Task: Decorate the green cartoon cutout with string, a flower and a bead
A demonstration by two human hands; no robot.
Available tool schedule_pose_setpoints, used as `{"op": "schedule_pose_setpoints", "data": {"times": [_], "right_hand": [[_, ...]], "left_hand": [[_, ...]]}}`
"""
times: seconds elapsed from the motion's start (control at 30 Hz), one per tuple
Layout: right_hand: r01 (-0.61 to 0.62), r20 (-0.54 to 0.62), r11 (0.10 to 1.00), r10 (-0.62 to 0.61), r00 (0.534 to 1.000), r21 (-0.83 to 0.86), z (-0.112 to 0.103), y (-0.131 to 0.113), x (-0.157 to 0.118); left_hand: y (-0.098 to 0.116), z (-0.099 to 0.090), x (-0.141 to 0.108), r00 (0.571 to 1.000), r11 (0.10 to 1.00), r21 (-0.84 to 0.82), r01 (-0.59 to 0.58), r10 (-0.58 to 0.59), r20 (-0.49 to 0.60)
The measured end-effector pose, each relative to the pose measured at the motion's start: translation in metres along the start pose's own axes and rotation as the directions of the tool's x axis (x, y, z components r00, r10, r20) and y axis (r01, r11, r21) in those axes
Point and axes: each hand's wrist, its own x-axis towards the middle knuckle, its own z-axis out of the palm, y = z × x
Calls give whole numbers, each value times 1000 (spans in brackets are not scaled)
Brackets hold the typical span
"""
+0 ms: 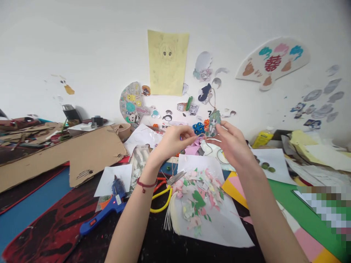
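Presently, your right hand pinches the flat, green-and-grey cartoon-figure charm upright above the black tabletop — presumably to steady it — while your left hand pinches the thin tan cord just beside it, likely for control. The yellow-handled metal scissors lie below, apparently within reach.

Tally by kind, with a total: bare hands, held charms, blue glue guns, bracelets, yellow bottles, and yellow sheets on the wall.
Bare hands: 2 (left hand, right hand)
Held charm: 1
Blue glue gun: 1
Bracelet: 1
Yellow bottle: 1
Yellow sheet: 1
Total: 7
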Motion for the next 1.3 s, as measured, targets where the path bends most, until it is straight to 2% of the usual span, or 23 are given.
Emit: {"op": "schedule_pose_setpoints", "data": {"times": [0.13,0.23,0.4,0.53,0.67,0.93,1.13,1.3], "right_hand": [[-92,-1,996,92,996,-14,7,0,-5],[-127,-3,991,127,992,39,6,4,-3],[-125,-86,982,138,987,139,-6,10,6],[-173,-96,961,198,976,217,-16,10,11],[-217,-29,946,231,972,242,-15,7,11],[-334,193,877,281,940,347,2,-2,0],[-326,162,891,287,944,316,6,-10,-6],[-272,147,911,236,961,312,7,-15,-9]], "left_hand": [[5,8,1,999,995,102,-6,2,41],[10,13,1,997,990,144,-10,-1,73],[11,14,1,997,981,192,-11,-4,77],[10,13,1,998,977,215,-12,-1,61],[9,12,1,999,977,212,-11,1,45],[8,9,0,999,976,215,-45,49,-12],[14,4,-1,997,969,239,-58,67,-33],[22,0,-2,998,962,269,-46,59,-38]]}}
